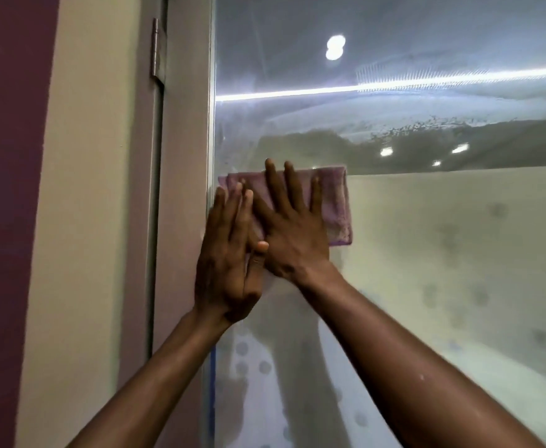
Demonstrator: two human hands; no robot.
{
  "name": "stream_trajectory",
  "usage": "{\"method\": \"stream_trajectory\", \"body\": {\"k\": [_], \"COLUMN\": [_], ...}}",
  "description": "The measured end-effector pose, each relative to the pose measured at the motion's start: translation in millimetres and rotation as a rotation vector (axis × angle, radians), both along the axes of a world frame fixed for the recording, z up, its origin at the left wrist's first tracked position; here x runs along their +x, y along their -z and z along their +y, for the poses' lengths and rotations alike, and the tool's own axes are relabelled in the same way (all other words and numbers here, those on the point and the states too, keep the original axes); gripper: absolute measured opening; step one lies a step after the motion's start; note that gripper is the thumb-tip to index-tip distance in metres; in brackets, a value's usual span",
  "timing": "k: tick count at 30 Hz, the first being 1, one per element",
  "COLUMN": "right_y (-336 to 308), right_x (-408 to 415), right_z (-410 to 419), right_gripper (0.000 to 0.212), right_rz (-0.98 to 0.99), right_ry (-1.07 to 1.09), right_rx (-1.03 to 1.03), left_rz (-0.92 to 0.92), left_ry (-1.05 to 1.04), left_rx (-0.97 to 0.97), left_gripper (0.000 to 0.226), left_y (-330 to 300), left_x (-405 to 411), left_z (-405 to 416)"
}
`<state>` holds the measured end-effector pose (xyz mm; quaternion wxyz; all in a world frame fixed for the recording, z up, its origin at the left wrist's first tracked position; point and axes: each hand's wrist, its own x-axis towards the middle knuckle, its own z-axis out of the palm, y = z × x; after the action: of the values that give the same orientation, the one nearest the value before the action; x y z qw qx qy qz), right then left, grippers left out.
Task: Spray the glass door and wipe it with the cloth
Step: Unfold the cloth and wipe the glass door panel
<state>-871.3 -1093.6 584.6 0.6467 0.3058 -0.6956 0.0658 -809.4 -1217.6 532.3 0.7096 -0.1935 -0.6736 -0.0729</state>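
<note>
A folded purple cloth lies flat against the glass door, close to the pane's left edge. My right hand presses on the cloth with its fingers spread and pointing up. My left hand rests beside it, fingers straight, its tips on the cloth's left part and its palm near the frame. The thumbs of both hands touch. Wet smears and droplets streak the glass above the cloth. No spray bottle is in view.
A pale door frame borders the glass on the left, with a metal hinge near the top. Beyond it are a cream wall strip and a maroon wall. Ceiling lights reflect in the upper glass.
</note>
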Motion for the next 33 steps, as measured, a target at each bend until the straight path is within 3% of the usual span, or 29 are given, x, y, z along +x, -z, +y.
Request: {"method": "stream_trajectory", "body": {"k": [3,7,12,18,24,29,33], "right_y": [33,45,69,42,-8,39,101], "right_x": [7,11,-1,-15,-20,-22,-26], "right_z": [-7,16,57,87,98,103,119], "right_gripper": [0.081,0.071,0.064,0.066,0.067,0.067,0.067], "right_rz": [-0.019,-0.157,-0.109,-0.013,0.042,0.050,0.036], "right_ry": [-0.039,-0.350,-0.038,0.072,0.136,0.096,0.091], "right_rx": [0.006,-0.129,-0.073,-0.015,-0.024,-0.097,0.031], "left_rz": [-0.212,-0.291,-0.286,-0.213,-0.225,-0.210,-0.224], "left_ry": [0.098,0.091,-0.145,-0.359,-0.326,-0.342,-0.433], "left_rx": [-0.002,0.053,-0.003,0.021,-0.020,-0.044,-0.084], "left_gripper": [0.061,0.064,0.065,0.067,0.069,0.069,0.071], "left_y": [7,20,38,0,-44,-2,68], "left_x": [-6,-13,-16,-22,-39,-41,-38], "left_z": [1,-6,15,30,28,37,37]}}
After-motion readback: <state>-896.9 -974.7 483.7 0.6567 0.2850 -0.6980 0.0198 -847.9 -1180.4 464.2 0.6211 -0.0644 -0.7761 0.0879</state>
